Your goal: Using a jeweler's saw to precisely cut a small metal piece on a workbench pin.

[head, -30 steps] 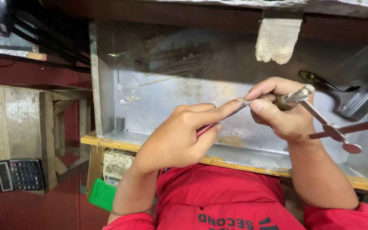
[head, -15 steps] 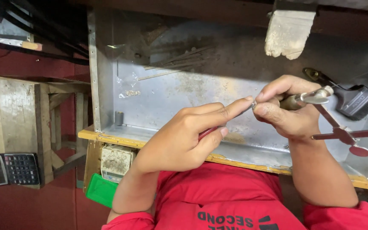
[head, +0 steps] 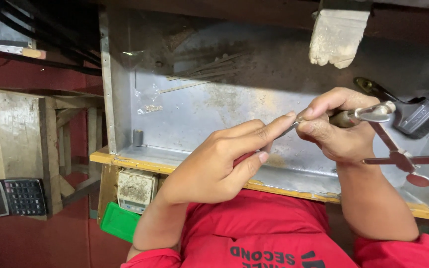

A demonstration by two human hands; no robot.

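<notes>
My left hand (head: 224, 161) grips a thin red-handled tool (head: 245, 158), with the index finger stretched along it towards the right. Its metal tip meets the fingertips of my right hand (head: 333, 136). My right hand is closed around a brown-handled holder with a silver metal head (head: 371, 114), which sticks out to the right. Whatever small piece sits where the two tools meet is too small to make out. Both hands hover over a shallow metal tray (head: 175, 116) set into a wooden bench.
Red-handled shears (head: 403, 161) and a black brush (head: 415, 116) lie in the tray at the right. Thin metal rods (head: 204, 74) lie at its back, under a white block (head: 336, 37). A calculator (head: 15, 197) lies left; a small scale (head: 136, 190) and green box (head: 120, 222) sit below the bench.
Both hands keep their grips and stay joined at the tool tip. They have shifted slightly to the right in the view.
</notes>
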